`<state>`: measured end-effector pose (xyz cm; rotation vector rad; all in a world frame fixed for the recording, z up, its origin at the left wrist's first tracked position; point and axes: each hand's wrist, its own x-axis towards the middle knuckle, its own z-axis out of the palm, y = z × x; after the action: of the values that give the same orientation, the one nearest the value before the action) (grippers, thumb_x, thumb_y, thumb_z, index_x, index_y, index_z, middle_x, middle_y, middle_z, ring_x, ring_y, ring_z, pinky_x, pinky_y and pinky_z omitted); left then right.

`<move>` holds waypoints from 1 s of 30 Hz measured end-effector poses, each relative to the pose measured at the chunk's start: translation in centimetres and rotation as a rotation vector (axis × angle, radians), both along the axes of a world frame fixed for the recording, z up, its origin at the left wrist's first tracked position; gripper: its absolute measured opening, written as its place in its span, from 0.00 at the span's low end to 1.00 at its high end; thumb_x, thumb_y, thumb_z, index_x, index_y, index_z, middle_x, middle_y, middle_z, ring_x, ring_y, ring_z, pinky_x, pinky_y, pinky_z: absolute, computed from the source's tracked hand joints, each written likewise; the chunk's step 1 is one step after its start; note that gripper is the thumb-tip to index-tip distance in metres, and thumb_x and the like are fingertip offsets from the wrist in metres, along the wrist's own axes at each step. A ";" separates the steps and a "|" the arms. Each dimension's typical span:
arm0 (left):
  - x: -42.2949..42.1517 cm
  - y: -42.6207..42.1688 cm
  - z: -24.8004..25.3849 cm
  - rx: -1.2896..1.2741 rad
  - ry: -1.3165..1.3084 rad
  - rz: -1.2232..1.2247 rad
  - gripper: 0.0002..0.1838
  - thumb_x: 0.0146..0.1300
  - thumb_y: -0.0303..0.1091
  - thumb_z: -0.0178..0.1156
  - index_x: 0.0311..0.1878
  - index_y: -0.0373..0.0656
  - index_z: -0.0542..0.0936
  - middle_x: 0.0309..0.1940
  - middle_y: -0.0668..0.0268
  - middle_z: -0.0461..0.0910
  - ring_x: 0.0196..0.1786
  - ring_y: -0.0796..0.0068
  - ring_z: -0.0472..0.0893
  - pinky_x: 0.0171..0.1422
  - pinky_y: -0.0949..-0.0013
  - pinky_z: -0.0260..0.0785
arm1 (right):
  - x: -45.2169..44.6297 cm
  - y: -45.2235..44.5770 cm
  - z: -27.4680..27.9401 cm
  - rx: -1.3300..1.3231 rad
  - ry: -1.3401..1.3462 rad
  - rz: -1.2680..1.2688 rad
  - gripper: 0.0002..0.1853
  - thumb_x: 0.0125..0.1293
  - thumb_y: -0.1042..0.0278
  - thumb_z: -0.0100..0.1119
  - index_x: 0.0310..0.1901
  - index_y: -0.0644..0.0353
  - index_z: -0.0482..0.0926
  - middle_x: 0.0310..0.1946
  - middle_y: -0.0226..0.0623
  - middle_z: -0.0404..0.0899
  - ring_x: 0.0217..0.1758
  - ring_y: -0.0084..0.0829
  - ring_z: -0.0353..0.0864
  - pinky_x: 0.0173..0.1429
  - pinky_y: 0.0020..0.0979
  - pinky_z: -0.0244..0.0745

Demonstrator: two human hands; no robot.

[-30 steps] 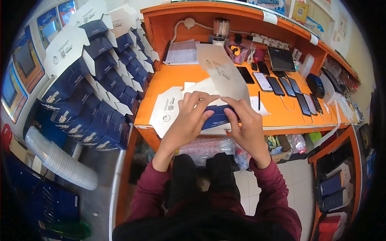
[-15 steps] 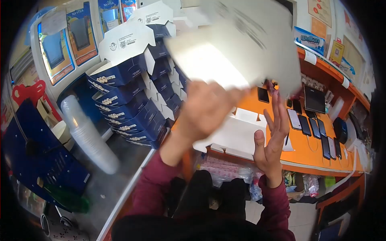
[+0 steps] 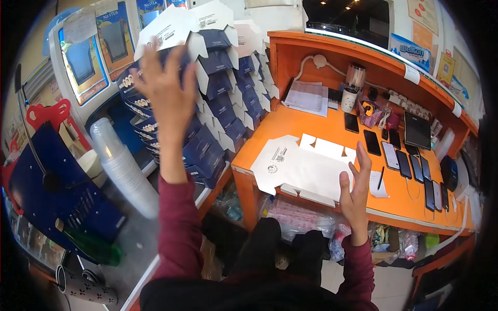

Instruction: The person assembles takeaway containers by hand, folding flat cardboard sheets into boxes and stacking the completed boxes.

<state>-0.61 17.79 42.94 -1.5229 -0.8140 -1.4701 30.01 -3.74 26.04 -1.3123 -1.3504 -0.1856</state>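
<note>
My left hand [image 3: 168, 88] is raised with its fingers spread, a little blurred, in front of the left column of dark blue folded food boxes [image 3: 199, 155]. Whether it touches them I cannot tell. White printed lids [image 3: 168, 28] stand up from the top of the columns. Over the front edge of the orange desk, my right hand [image 3: 355, 194] is open, thumb and fingers apart, holding nothing. Beside it a flat white cardboard box blank [image 3: 306, 166] lies on the desk with its flaps spread, printed with a code and a round logo.
Several phones [image 3: 404, 163] and a slip of paper with a pen [image 3: 379, 184] lie on the orange desk [image 3: 259, 147]. Papers [image 3: 306, 98] and a cup [image 3: 349, 98] stand behind. At left are nested plastic cups [image 3: 122, 166], a green bottle [image 3: 91, 243] and a drinks dispenser [image 3: 85, 62].
The large whitish cardboard sheet that filled the upper middle is gone from there. My left hand has moved left to the box columns, its fingers now spread. My right hand has shifted slightly down.
</note>
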 end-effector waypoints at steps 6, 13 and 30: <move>10.1 -5.1 -10.9 -0.762 0.545 -0.918 0.18 0.66 0.42 0.70 0.56 0.44 0.84 0.67 0.55 0.77 0.71 0.52 0.73 0.74 0.54 0.64 | 2.1 -1.5 -0.5 -0.042 0.010 -0.148 0.25 0.78 0.60 0.53 0.72 0.60 0.69 0.73 0.50 0.65 0.75 0.47 0.66 0.72 0.45 0.68; 18.6 -7.1 -20.2 -1.083 0.888 -1.052 0.30 0.64 0.52 0.70 0.62 0.42 0.81 0.64 0.51 0.79 0.67 0.47 0.77 0.73 0.54 0.67 | 6.4 -4.5 -2.6 -0.160 -0.013 -0.159 0.18 0.79 0.61 0.53 0.60 0.64 0.79 0.57 0.50 0.79 0.64 0.47 0.77 0.67 0.38 0.71; 19.2 -1.4 -21.4 -1.610 0.636 -1.242 0.15 0.71 0.37 0.64 0.41 0.31 0.85 0.25 0.56 0.83 0.28 0.72 0.81 0.40 0.66 0.75 | 9.1 -4.6 -7.7 -0.310 0.052 0.029 0.16 0.68 0.70 0.69 0.55 0.63 0.84 0.41 0.44 0.86 0.47 0.38 0.85 0.53 0.34 0.77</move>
<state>18.59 16.42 21.55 -3.9144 -0.5473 -0.5524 39.09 -8.35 18.31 -1.5418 -1.3914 0.0808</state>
